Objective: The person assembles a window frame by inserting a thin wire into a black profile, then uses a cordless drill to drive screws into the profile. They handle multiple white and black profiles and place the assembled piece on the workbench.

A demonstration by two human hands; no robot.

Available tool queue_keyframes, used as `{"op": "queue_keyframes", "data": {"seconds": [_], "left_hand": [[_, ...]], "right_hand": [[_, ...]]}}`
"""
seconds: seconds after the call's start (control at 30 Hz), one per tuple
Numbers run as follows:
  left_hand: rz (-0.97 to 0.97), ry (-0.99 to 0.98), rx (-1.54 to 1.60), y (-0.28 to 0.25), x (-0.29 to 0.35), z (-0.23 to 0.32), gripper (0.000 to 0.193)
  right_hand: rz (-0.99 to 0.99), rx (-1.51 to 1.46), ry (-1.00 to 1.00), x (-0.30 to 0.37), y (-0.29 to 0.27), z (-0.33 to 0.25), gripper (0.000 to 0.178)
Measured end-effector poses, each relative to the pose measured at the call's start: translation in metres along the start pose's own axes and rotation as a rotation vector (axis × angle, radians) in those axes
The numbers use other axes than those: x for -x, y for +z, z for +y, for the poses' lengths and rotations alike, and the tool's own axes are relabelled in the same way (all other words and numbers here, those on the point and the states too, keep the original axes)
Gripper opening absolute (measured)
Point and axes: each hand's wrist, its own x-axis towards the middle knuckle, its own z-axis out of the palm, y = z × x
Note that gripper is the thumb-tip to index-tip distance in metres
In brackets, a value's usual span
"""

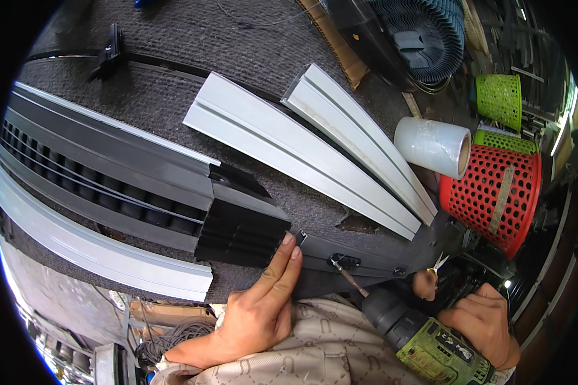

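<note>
My right hand (485,324) grips a green and black power drill (430,343). Its long bit (353,280) points up and left, with the tip at a dark oval fitting (345,260) on a dark grey profile (318,253). Two fingers of my left hand (260,314) are stretched out; their tips rest by a small black piece (300,239) at the profile's near end. The other fingers are curled, and I see nothing held in them. Just left of those fingertips, a black ribbed end block (244,228) caps a long dark slotted frame (109,186).
White profiles (295,154) lie on the grey carpeted surface (167,32), another (109,250) at near left. Right are a plastic film roll (427,142), red basket (488,192), green basket (499,99) and scissors (439,264) beside a skin-coloured shape. Blue-grey coiled material (424,45) sits far right.
</note>
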Motion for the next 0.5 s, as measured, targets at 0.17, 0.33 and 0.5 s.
{"op": "queue_keyframes", "data": {"seconds": [0.17, 0.33, 0.5], "left_hand": [[0.000, 0.021, 0.001, -0.0007, -0.0002, -0.0013, 0.073], [-0.016, 0.020, 0.008, -0.0030, -0.0007, -0.0011, 0.075], [-0.043, 0.005, 0.005, -0.0031, 0.0008, -0.0010, 0.077]], "right_hand": [[-0.036, 0.034, 0.015, 0.0006, -0.0032, -0.0044, 0.021], [0.007, 0.096, -0.024, -0.0015, -0.0005, -0.0058, 0.023], [-0.001, 0.086, -0.028, -0.0063, -0.0010, -0.0083, 0.022]]}}
